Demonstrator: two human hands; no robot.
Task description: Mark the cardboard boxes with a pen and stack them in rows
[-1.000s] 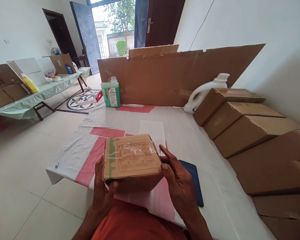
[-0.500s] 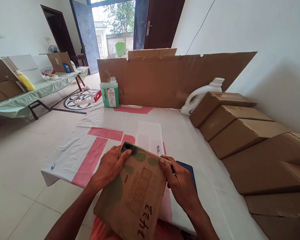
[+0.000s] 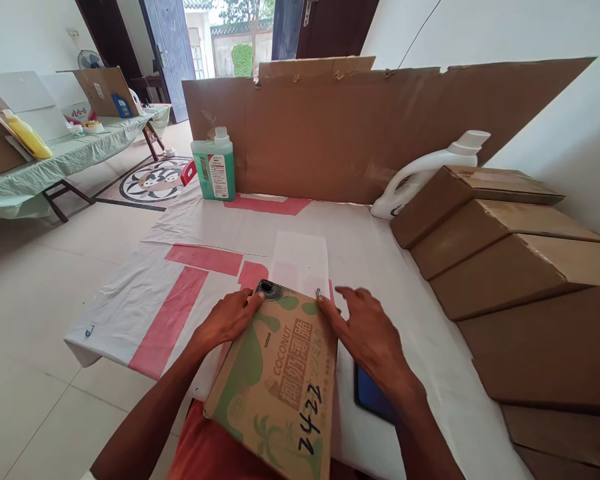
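Observation:
A brown cardboard box printed with green shapes, "COCONUT" and a handwritten 2422 leans over my lap, tilted. My left hand grips its upper left edge, thumb on top, beside a dark patched corner with a black hole. My right hand is at the upper right corner; its thumb touches the edge while the other fingers stand apart, off the box. Just beyond the box, the tip of a pen shows on a white sheet. A dark blue flat device, perhaps a phone, lies partly under my right forearm.
Several cardboard boxes line the right side of the white-covered table. A white jug and a green liquid bottle stand at the back, before a tall cardboard panel. Another table with goods is far left.
My right hand has loosened from the box's right edge, its fingers lifting away. The box has shifted slightly right and lies flatter to view. The view has tipped downward.

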